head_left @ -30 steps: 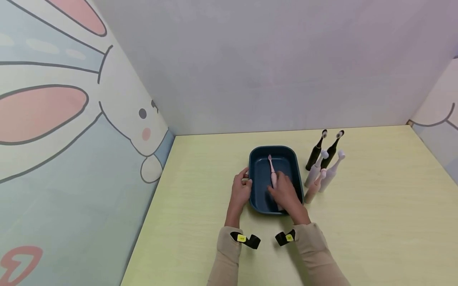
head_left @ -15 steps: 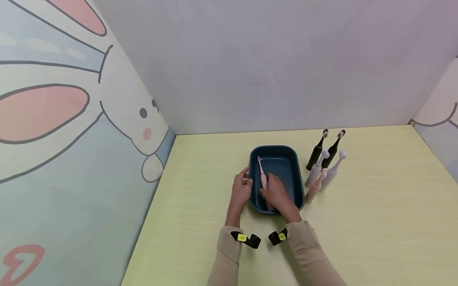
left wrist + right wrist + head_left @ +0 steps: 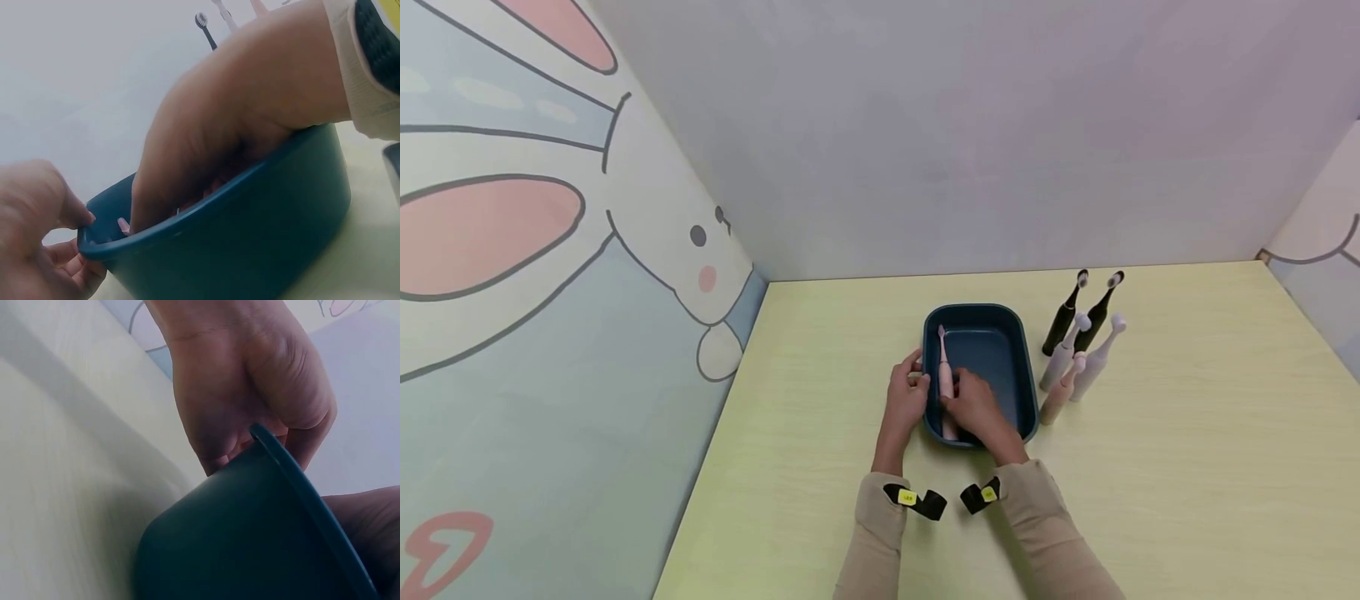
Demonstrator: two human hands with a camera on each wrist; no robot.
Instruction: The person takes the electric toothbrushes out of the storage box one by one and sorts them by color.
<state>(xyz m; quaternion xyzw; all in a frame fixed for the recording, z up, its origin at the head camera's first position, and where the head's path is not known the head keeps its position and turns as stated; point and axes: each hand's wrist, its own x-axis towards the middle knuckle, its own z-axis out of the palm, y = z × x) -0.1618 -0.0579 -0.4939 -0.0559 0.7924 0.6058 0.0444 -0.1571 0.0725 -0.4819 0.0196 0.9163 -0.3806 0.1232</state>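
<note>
A dark blue plastic tub (image 3: pixel 974 307) stands on the table. My left hand (image 3: pixel 906 402) pinches its left rim, thumb inside and fingers against the outer wall, as the left wrist view shows. Inside the tub, along the left wall, lies a pink electric toothbrush (image 3: pixel 946 379), its brush head toward the far end. My right hand (image 3: pixel 976 406) reaches over the near right rim and holds the toothbrush by its handle. In the left wrist view the right hand (image 3: pixel 206 137) hides most of the brush; only a pink bit shows by the rim.
Right of the tub several electric toothbrushes stand upright in a cluster: black ones (image 3: pixel 1061 327) at the back, pale lavender ones (image 3: pixel 1057 365) in the middle, and a pink one (image 3: pixel 1057 398) in front. A plain wall (image 3: pixel 1000 167) rises behind the table (image 3: pixel 1195 433).
My right hand has moved left inside the tub with the pink toothbrush, from the middle to the left wall, and the brush now lies straighter. My left hand stays at the rim.
</note>
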